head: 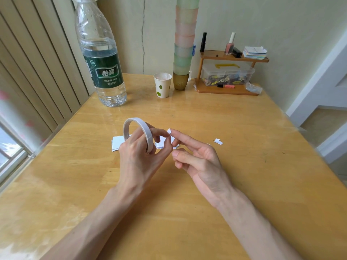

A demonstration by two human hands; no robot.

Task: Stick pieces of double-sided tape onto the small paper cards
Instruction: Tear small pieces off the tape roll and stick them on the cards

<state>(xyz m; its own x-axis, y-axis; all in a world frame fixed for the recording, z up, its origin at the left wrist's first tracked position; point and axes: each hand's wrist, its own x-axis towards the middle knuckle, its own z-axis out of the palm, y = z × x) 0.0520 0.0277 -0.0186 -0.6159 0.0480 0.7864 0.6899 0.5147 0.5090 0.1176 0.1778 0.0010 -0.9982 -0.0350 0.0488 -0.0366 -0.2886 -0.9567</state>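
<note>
My left hand grips a thin white roll of double-sided tape, held upright above the table with fingers through its ring. My right hand pinches a tiny white piece of tape between thumb and forefinger, right beside the left fingertips. Under my hands lie small white paper cards in a loose stack on the wooden table, partly hidden by the left hand. Another small white piece lies alone to the right.
A big water bottle stands at the back left. A paper cup, a tall stack of plastic cups and a small wooden shelf with a clear box and bottles line the back edge.
</note>
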